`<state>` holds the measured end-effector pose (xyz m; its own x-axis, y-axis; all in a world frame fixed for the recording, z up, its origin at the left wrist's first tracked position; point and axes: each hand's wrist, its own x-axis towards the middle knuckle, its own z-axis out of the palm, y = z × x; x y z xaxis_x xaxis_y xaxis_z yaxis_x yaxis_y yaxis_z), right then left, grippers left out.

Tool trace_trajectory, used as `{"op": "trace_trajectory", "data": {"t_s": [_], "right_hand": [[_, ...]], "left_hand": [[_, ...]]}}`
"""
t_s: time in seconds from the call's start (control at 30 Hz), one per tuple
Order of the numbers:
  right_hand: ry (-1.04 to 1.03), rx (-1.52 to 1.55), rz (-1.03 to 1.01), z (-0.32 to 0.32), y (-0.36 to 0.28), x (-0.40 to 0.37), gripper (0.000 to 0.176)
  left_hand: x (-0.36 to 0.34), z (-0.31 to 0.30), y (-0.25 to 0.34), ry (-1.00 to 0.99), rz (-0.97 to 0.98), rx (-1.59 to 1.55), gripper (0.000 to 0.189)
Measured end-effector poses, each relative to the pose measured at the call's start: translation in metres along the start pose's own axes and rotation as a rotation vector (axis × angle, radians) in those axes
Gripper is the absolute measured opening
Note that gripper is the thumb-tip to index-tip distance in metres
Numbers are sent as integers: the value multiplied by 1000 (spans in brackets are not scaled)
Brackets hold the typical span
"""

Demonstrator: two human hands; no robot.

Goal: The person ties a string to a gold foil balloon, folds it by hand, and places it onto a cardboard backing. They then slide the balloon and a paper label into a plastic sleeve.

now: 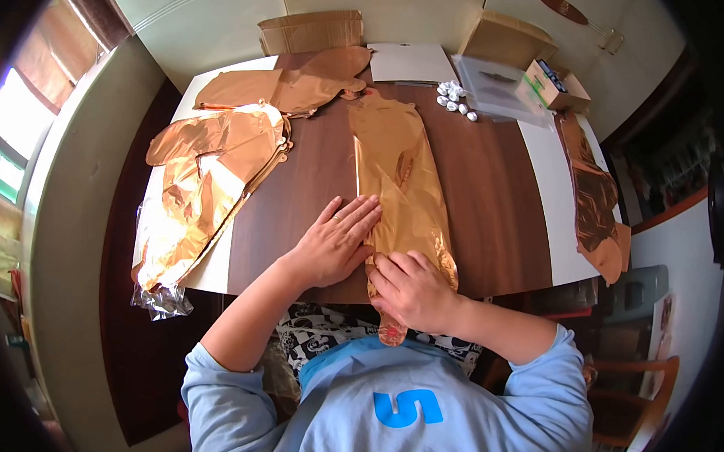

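A shiny copper-gold foil balloon (400, 165), flat and folded into a long strip, lies lengthwise on the brown middle of the table. Its narrow near end hangs over the table's front edge toward my body. My left hand (335, 241) rests with outstretched fingers, the fingertips on the strip's left edge. Curled over the near part of the foil is my right hand (415, 294), its fingers pinching the balloon close to the table edge. The fingertips are partly hidden.
Stacks of flat foil balloons lie at the left (205, 180), back left (293, 83) and right edge (592, 198). Several small white wrapped pieces (456, 101), clear plastic sleeves (496, 76) and a small open box (556, 88) sit back right. Cardboard (311, 34) stands behind.
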<state>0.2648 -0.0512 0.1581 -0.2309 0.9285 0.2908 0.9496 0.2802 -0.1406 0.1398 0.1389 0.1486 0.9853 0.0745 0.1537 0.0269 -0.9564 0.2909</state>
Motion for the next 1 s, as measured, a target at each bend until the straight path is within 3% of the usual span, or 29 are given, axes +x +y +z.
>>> {"op": "trace_trajectory", "data": {"t_s": [0.43, 0.67, 0.83, 1.0], "right_hand": [[23, -28, 12, -2, -6, -7, 54], [16, -19, 22, -3, -6, -7, 56], [72, 238, 96, -11, 9, -9, 53], [186, 63, 166, -28, 55, -1, 57]], "left_hand": [[41, -8, -54, 45, -82, 49, 57], [70, -8, -91, 74, -241, 133, 59], [63, -3, -41, 352, -229, 179, 57], [35, 11, 2, 191, -165, 139, 71]]}}
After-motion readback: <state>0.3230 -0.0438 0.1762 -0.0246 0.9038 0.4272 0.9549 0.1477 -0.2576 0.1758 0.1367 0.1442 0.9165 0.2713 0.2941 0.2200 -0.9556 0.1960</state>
